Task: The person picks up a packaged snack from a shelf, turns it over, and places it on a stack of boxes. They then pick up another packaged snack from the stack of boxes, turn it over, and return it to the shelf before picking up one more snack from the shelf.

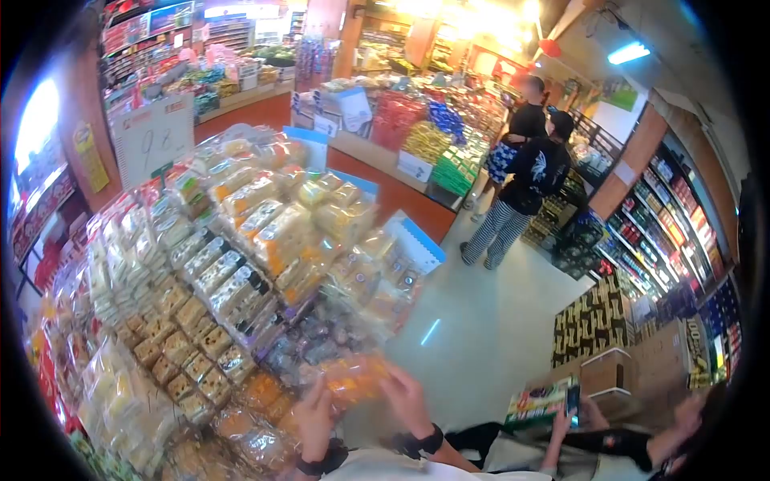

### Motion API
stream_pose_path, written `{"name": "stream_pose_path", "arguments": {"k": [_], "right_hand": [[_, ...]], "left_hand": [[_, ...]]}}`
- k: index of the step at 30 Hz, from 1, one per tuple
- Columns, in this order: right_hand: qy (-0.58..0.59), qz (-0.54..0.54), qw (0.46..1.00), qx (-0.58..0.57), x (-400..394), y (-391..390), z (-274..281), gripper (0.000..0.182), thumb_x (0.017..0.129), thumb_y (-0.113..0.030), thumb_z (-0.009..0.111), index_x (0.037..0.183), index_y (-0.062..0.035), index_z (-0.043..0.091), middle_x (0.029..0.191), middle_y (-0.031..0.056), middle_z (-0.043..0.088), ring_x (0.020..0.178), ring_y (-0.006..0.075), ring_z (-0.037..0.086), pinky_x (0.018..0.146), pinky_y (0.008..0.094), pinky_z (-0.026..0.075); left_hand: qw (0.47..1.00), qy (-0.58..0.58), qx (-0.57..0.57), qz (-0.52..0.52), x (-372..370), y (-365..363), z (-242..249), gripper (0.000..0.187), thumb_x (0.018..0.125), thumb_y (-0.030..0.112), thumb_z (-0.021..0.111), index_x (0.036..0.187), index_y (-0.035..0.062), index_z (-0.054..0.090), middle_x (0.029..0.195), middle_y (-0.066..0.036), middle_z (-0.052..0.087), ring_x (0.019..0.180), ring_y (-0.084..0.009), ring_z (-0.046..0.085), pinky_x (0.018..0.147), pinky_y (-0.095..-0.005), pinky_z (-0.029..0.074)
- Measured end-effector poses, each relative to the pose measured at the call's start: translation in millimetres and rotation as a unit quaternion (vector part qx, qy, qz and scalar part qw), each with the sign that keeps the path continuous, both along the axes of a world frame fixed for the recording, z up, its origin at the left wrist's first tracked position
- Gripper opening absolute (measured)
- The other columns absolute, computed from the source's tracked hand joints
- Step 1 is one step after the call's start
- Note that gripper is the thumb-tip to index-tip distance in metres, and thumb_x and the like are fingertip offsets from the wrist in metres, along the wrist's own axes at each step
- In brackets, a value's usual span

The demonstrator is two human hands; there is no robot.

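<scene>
Both my hands are up at the near edge of the snack display (200, 264): left hand (314, 421) and right hand (407, 397) pinching 1 orange packet (353, 378) between them, long axis running left to right, blurred.

A display table (144, 264) of packaged snacks (241, 240) fills the left; the aisle floor (481, 337) runs right of it, two shoppers (521, 184) standing beyond, shelves (666, 232) far right.

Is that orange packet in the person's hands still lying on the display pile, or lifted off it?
Lifted: the orange packet sits between the left hand and right hand, raised at the edge of the snack display.
</scene>
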State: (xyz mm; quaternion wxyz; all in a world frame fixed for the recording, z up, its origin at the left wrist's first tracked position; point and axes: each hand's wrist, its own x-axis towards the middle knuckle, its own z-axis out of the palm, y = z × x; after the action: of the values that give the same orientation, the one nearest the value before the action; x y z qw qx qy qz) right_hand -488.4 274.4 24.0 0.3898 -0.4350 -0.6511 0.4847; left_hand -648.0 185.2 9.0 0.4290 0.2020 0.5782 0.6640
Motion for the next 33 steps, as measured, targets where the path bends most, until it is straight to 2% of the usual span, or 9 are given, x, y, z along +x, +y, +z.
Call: {"name": "stream_pose_path", "arguments": {"k": [5, 6, 8, 11, 15, 20, 23, 29, 33], "right_hand": [[0.017, -0.149, 0.988, -0.046, 20.1, -16.8, -3.3, 0.033, 0.090, -0.011, 0.064, 0.120, 0.0032, 0.062, 0.114, 0.0080, 0.066, 0.098, 0.0122, 0.059, 0.088, 0.0267, 0.047], [0.011, -0.176, 0.984, -0.037, 26.5, -20.6, -6.8, 0.033, 0.090, -0.011, 0.064, 0.120, 0.0031, 0.062, 0.113, 0.0077, 0.066, 0.097, 0.0122, 0.059, 0.087, 0.0266, 0.048], [-0.023, -0.221, 0.974, -0.045, 43.1, -31.2, -3.9, 0.034, 0.089, -0.009, 0.064, 0.121, 0.0029, 0.062, 0.110, 0.0062, 0.066, 0.094, 0.0106, 0.059, 0.083, 0.0258, 0.049], [-0.003, -0.302, 0.952, -0.059, 66.0, -52.3, -8.8, 0.035, 0.089, -0.011, 0.066, 0.123, -0.0020, 0.063, 0.104, 0.0066, 0.069, 0.088, 0.0110, 0.060, 0.081, 0.0272, 0.049], [0.069, -0.376, 0.923, -0.039, 92.5, -75.6, -6.8, 0.033, 0.090, -0.008, 0.065, 0.122, -0.0004, 0.063, 0.109, 0.0084, 0.067, 0.093, 0.0111, 0.060, 0.082, 0.0253, 0.049], [0.114, -0.414, 0.903, 0.010, 121.3, -111.1, 7.5, 0.031, 0.091, -0.003, 0.061, 0.121, 0.0050, 0.061, 0.115, 0.0095, 0.063, 0.097, 0.0115, 0.058, 0.085, 0.0248, 0.048], [0.097, -0.451, 0.886, 0.037, 139.7, -142.7, 10.4, 0.033, 0.091, -0.001, 0.060, 0.123, 0.0054, 0.060, 0.107, 0.0053, 0.063, 0.090, 0.0090, 0.056, 0.080, 0.0237, 0.049], [0.120, -0.545, 0.828, 0.053, 194.4, -244.1, 7.2, 0.031, 0.091, -0.004, 0.061, 0.121, 0.0041, 0.062, 0.110, 0.0072, 0.064, 0.094, 0.0115, 0.058, 0.083, 0.0258, 0.049], [0.094, -0.618, 0.779, 0.046, 230.9, -327.5, 4.0, 0.028, 0.092, -0.008, 0.062, 0.119, 0.0000, 0.065, 0.117, 0.0090, 0.066, 0.103, 0.0129, 0.060, 0.089, 0.0275, 0.049]], "left_hand": [[0.993, -0.012, -0.013, -0.117, 5.4, 22.4, -31.0, 0.040, 0.095, 0.008, 0.055, 0.133, -0.0015, 0.053, 0.123, -0.010, 0.058, 0.107, -0.0129, 0.050, 0.089, -0.0253, 0.038], [0.990, 0.018, -0.005, -0.142, 8.3, 28.5, -31.6, 0.039, 0.095, 0.008, 0.055, 0.134, 0.0005, 0.053, 0.112, -0.005, 0.061, 0.090, -0.0080, 0.052, 0.072, -0.0214, 0.040], [0.982, 0.049, 0.030, -0.180, 20.9, 37.9, -36.8, 0.040, 0.096, 0.008, 0.055, 0.135, 0.0002, 0.051, 0.107, -0.001, 0.063, 0.086, -0.0051, 0.056, 0.070, -0.0188, 0.047], [0.967, -0.025, 0.036, -0.252, 41.2, 45.2, -5.8, 0.039, 0.096, 0.005, 0.054, 0.134, -0.0032, 0.051, 0.118, -0.003, 0.061, 0.099, -0.0076, 0.055, 0.084, -0.0209, 0.046], [0.938, -0.016, 0.080, -0.338, 71.1, 46.6, 9.4, 0.042, 0.097, 0.012, 0.056, 0.136, -0.0021, 0.050, 0.117, -0.002, 0.059, 0.094, -0.0072, 0.054, 0.082, -0.0215, 0.047], [0.902, -0.032, 0.103, -0.419, 106.3, 40.1, 1.9, 0.044, 0.098, 0.013, 0.054, 0.137, -0.0056, 0.046, 0.137, -0.014, 0.053, 0.124, -0.0158, 0.048, 0.105, -0.0291, 0.037], [0.886, -0.025, 0.107, -0.451, 132.1, 23.0, 2.8, 0.042, 0.098, 0.012, 0.053, 0.135, -0.0070, 0.048, 0.136, -0.013, 0.054, 0.124, -0.0159, 0.049, 0.104, -0.0290, 0.037], [0.810, 0.050, 0.143, -0.567, 206.0, -36.1, -4.1, 0.042, 0.097, 0.007, 0.052, 0.138, -0.0015, 0.048, 0.108, 0.000, 0.060, 0.082, -0.0057, 0.053, 0.070, -0.0216, 0.044], [0.782, 0.037, 0.113, -0.612, 262.0, -98.1, 11.1, 0.041, 0.097, 0.008, 0.051, 0.137, -0.0013, 0.048, 0.111, -0.001, 0.061, 0.084, -0.0058, 0.054, 0.069, -0.0209, 0.044]]}}
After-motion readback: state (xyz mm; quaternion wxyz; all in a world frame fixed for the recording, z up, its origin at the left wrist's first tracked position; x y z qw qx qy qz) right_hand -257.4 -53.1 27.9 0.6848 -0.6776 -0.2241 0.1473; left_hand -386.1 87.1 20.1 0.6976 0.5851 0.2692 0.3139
